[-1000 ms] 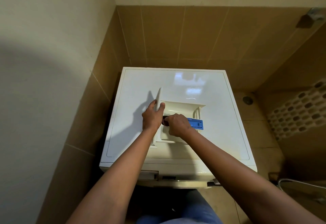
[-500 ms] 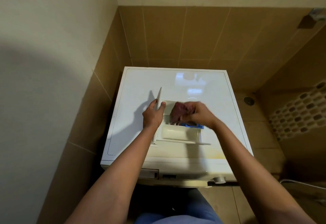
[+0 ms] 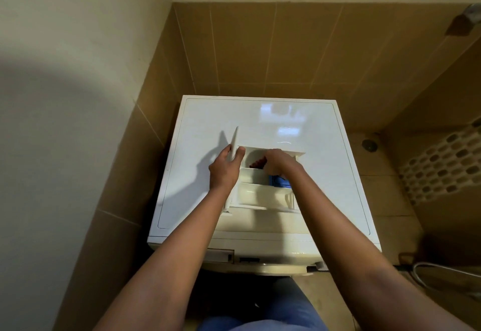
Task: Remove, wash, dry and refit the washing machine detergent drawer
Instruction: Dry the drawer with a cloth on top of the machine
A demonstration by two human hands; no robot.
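Atop the white washing machine [image 3: 260, 127] I see the detergent drawer [image 3: 257, 195] resting. My left hand [image 3: 223, 169] wraps thumb and fingers round its upright front panel [image 3: 235, 140]. Just right of that grip, my right hand [image 3: 279, 161] curls round a dark red cloth [image 3: 256, 163] inside the far compartment, and a blue insert [image 3: 278, 181] shows beneath its wrist.

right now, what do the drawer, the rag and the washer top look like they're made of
Drawer: cream moulded plastic, smooth with a slight sheen; thin walls and formed compartments. Rag: dark red soft fabric, bunched under the right hand; weave too small to tell. Washer top: glossy white, mirrors lights; painted metal or laminate, cannot tell.
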